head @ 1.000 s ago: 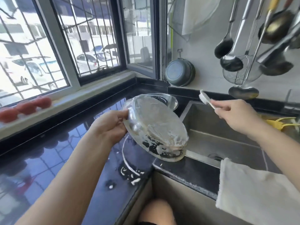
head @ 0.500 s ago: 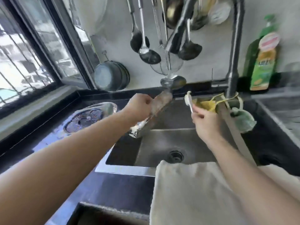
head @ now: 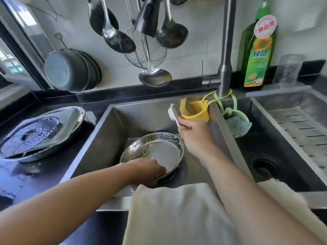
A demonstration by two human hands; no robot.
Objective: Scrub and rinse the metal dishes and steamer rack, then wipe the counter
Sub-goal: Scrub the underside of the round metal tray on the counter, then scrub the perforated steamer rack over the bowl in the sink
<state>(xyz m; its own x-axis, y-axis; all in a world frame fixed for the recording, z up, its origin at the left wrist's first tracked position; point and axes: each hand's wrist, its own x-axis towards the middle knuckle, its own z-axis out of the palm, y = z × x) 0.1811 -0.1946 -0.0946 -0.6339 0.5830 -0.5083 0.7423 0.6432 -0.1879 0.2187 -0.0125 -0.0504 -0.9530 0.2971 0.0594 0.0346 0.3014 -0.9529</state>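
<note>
The left hand (head: pixel 152 169) grips the near rim of a soapy metal dish (head: pixel 155 151), fingers curled over the edge, holding it tilted on the floor of the left sink basin (head: pixel 113 138), above the drain. The right hand (head: pixel 194 137) pinches the handle of a white dish brush (head: pixel 172 113), head raised, just beside a yellow holder (head: pixel 196 110) that hangs from the base of the tap (head: pixel 225 50). The brush is clear of the dish. No water is seen running.

Progress, judged from the present layout: the dish in the basin carries white suds across its inner face, so scrubbing of this piece appears largely done and rinsing not yet begun. On the dark bench (head: pixel 44 183) to the left, a perforated steamer rack (head: pixel 30 133) lies tilted across a second metal dish (head: pixel 67 124); whether these are scrubbed cannot be told, though the bench around them looks wet. Wiping of the bench remains. A pale cloth (head: pixel 177 214) is draped over the near edge of the sink, within reach for that step. The right basin (head: pixel 265 156) holds a slotted drain tray (head: pixel 300 124) at its far right. A green detergent bottle (head: pixel 256 55) stands at the far wall beside the tap.
</note>
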